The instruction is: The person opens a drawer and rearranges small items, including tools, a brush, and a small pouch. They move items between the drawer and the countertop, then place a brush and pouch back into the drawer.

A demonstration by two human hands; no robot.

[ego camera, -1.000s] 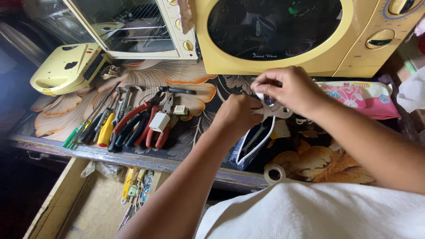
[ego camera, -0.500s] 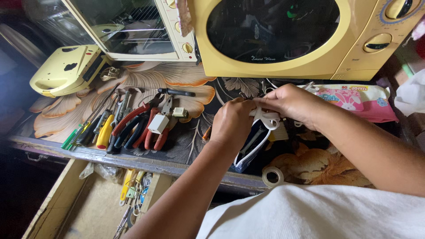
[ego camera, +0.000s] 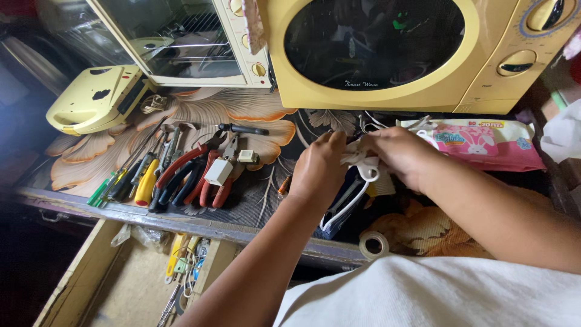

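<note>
- A white cord (ego camera: 363,166) is pinched between the left hand (ego camera: 321,169) and the right hand (ego camera: 402,154), close together over the middle of the bench (ego camera: 260,224).
- The left grip is clenched on the cord at its left end; the fingertips (ego camera: 330,138) are curled down onto it.
- The right grip is closed on the cord from the other side; part of the cord is hidden under the fingers.
- A loop of the cord is seen hanging just below the hands, over a dark pouch (ego camera: 345,209) with a white edge.
- The pouch is laid on the bench beneath both hands, near the front edge.
- A tape roll (ego camera: 374,245) is placed at the front edge, just right of the pouch.
- A pink wipes pack (ego camera: 484,145) is laid right of the right hand, just beside it.
- Red-handled pliers (ego camera: 203,172) and screwdrivers (ego camera: 136,178) are lined up left of the left hand, well apart from it.
- A small white block (ego camera: 219,172) is set on the pliers.
- A yellow microwave (ego camera: 423,54) is stood behind the hands; a toaster oven (ego camera: 181,42) is stood to its left.
- A pale yellow appliance (ego camera: 97,100) is set at the far left.
- An open drawer (ego camera: 139,278) with small tools is seen below the bench.
</note>
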